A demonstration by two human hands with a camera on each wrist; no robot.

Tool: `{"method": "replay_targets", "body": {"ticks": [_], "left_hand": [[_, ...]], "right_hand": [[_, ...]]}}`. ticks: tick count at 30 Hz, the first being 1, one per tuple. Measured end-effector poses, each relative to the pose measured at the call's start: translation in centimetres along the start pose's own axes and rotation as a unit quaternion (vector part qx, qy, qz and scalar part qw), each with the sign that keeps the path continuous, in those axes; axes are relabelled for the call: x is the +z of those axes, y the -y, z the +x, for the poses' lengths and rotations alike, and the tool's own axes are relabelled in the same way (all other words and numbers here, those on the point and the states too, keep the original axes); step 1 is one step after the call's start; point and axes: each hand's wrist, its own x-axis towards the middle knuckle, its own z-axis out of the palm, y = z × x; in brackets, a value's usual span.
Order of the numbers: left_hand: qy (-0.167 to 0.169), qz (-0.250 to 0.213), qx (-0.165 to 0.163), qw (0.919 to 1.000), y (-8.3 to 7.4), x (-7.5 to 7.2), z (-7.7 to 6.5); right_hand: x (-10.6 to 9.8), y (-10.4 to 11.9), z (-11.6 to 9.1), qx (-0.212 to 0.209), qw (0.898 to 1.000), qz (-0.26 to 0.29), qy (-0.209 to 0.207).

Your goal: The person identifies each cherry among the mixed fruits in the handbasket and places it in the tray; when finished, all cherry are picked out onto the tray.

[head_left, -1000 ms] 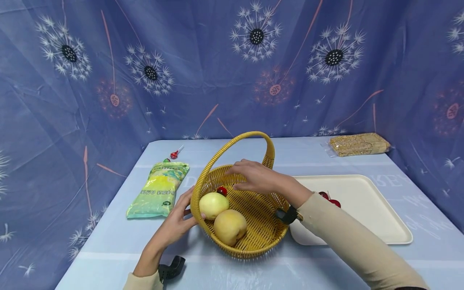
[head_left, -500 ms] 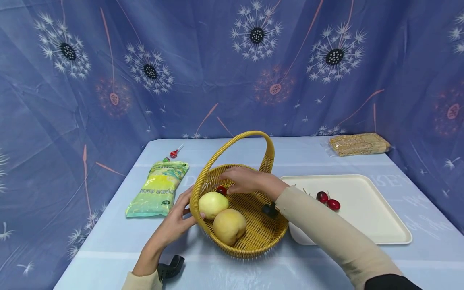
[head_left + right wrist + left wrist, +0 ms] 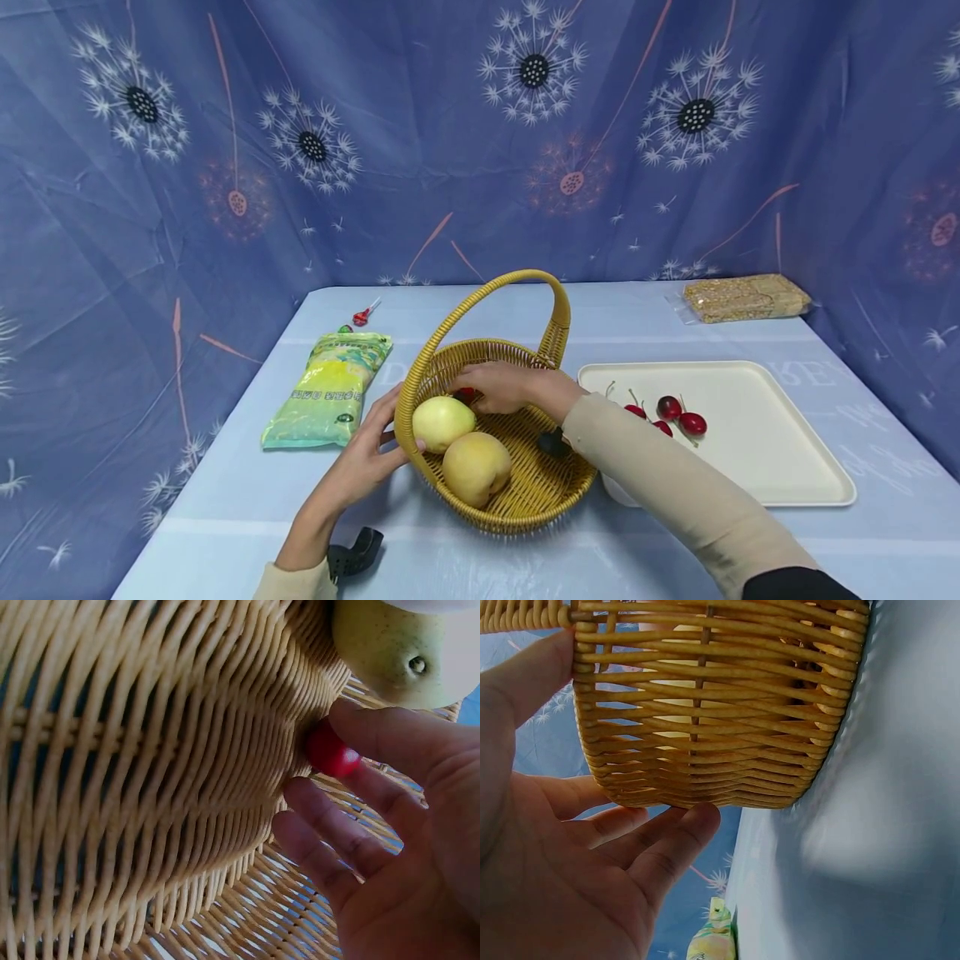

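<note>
A yellow wicker basket with an arched handle stands mid-table. My left hand grips its left side, thumb at the handle's foot and fingers along the outer wall, as the left wrist view shows. Inside, a pale yellow-green fruit lies against the left wall, with a yellow peach-like fruit in front of it. My right hand reaches into the basket. In the right wrist view, its thumb and index finger pinch a red cherry beside the woven wall, while the other fingers extend toward the weave.
To the right is a cream tray with several cherries, partly covered by my right sleeve. A green-yellow packet lies left of the basket, with a red lollipop behind it. A bag of grain sits at the back right.
My right hand has lowered into the basket and its thumb and index finger have closed on the cherry. The sleeve's shift uncovers more cherries on the tray. My left hand stays put.
</note>
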Motion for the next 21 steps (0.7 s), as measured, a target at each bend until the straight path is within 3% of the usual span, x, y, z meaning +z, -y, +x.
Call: {"method": "replay_targets", "body": {"ticks": [16, 21], "left_hand": [[0.001, -0.004, 0.003, 1.0, 0.0, -0.1, 0.1], [0.001, -0.003, 0.004, 1.0, 0.1, 0.0, 0.1]], "right_hand": [[0.3, -1.2, -0.5, -0.014, 0.999, -0.022, -0.036], [-0.5, -1.0, -1.2, -0.02, 0.998, -0.002, -0.064]]}}
